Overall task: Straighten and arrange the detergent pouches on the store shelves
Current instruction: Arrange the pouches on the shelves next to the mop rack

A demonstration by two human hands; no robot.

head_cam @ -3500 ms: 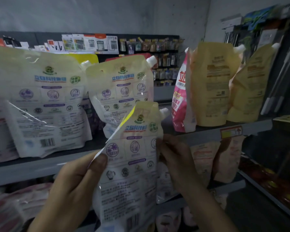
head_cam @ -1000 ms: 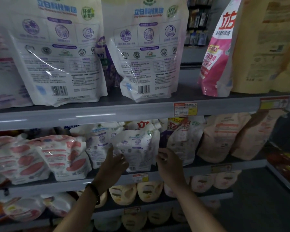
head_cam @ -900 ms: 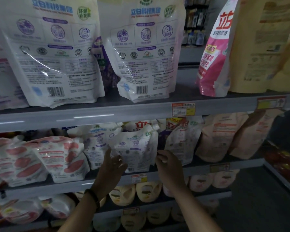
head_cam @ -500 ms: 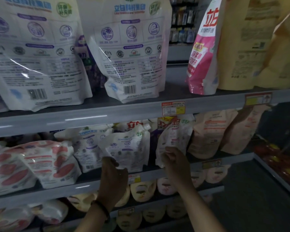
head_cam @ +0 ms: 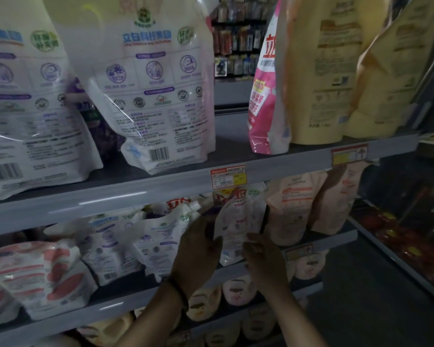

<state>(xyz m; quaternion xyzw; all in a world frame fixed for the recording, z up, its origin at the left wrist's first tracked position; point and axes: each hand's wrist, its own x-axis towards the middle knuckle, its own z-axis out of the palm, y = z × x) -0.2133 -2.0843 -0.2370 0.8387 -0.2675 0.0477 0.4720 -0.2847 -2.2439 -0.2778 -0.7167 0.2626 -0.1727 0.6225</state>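
The white pouch [head_cam: 238, 221] with red lettering at its top stands upright on the middle shelf [head_cam: 318, 240]. It sits just under the price tag [head_cam: 228, 176] on the rail of the upper shelf [head_cam: 110, 200], a little toward five o'clock from the centre of the view.

The left hand [head_cam: 198, 249] is at the pouch's nine o'clock. Its thumb lies across the front of the left edge and its fingers run up behind, so it pinches that edge. A dark wristband [head_cam: 178, 293] circles the left wrist. The right hand [head_cam: 264, 261] is at the pouch's five o'clock, touching the lower right corner. The light is dim, and I cannot tell whether its fingers curl round the corner or only lie against it.

Just beside the pouch at its three o'clock stand two peach pouches [head_cam: 293, 209]. At its nine o'clock lean two purple-printed pouches [head_cam: 158, 236]. Further out toward eight o'clock lie red-and-white pouches [head_cam: 35, 276].

On the upper shelf, two large white pouches [head_cam: 158, 96] stand at eleven o'clock. Between twelve and one o'clock a pink pouch [head_cam: 266, 101] touches tall yellow pouches [head_cam: 321, 71]. Below the hands, at six o'clock, a lower shelf carries small pale pouches [head_cam: 236, 288].
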